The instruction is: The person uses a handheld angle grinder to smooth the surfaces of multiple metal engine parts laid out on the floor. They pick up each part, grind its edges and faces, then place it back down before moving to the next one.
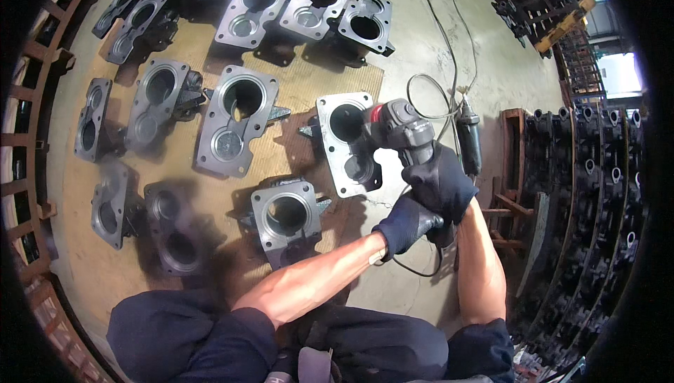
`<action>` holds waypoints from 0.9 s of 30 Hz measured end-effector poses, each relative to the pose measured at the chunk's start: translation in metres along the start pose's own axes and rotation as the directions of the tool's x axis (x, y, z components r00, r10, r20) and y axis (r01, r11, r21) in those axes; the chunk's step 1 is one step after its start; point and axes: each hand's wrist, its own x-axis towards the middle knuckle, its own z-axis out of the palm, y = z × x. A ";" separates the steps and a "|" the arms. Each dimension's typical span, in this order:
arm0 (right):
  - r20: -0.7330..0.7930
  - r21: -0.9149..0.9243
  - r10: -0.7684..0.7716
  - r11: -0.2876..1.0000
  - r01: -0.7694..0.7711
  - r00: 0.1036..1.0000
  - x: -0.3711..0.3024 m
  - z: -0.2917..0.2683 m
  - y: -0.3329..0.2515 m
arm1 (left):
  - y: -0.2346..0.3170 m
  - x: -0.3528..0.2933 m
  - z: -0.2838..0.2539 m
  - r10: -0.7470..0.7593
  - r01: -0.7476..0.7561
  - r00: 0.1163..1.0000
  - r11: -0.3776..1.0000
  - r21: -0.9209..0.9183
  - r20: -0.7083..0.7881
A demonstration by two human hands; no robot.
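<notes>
Both my hands wear dark gloves and grip an angle grinder (407,130) with a dark body and a red part near its head. My right hand (444,183) wraps round the body, and my left hand (407,225) closes on its rear end, just below the right. The grinder's head is at the right edge of a grey metal casting (335,155), beside its large round opening. This casting has a flat flange with two round openings and small bolt holes. Whether the disc touches the metal is hidden.
Several similar castings, such as one (239,122) to the left and another (284,225) nearer me, stand on brown cardboard (281,148). A black cylindrical power tool (469,137) and cords (455,39) lie right. Racks of dark metal parts (586,186) stand far right; brown metal frames (28,130) line the left.
</notes>
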 end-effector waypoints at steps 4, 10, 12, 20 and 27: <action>0.108 -0.419 -0.416 0.804 0.421 0.903 0.031 -0.011 0.024 | 0.000 0.021 -0.007 0.000 0.002 1.000 0.992 -0.123 0.018; 0.079 -0.097 0.019 0.995 -0.011 0.997 0.037 -0.007 -0.020 | -0.006 0.019 -0.014 0.161 -0.181 0.977 0.973 -0.142 -0.142; 0.057 -0.006 0.084 0.996 -0.084 0.995 0.033 -0.007 -0.022 | -0.007 0.017 -0.010 0.141 -0.159 0.982 0.976 -0.148 -0.129; 0.058 -0.031 -0.038 0.999 0.040 0.998 0.041 -0.002 -0.025 | -0.003 0.015 -0.025 0.027 -0.035 0.999 0.963 -0.267 -0.033; 0.087 -0.086 0.018 0.996 -0.011 0.996 0.042 0.006 -0.040 | -0.022 0.017 -0.019 0.318 -0.336 0.916 0.941 -0.037 -0.244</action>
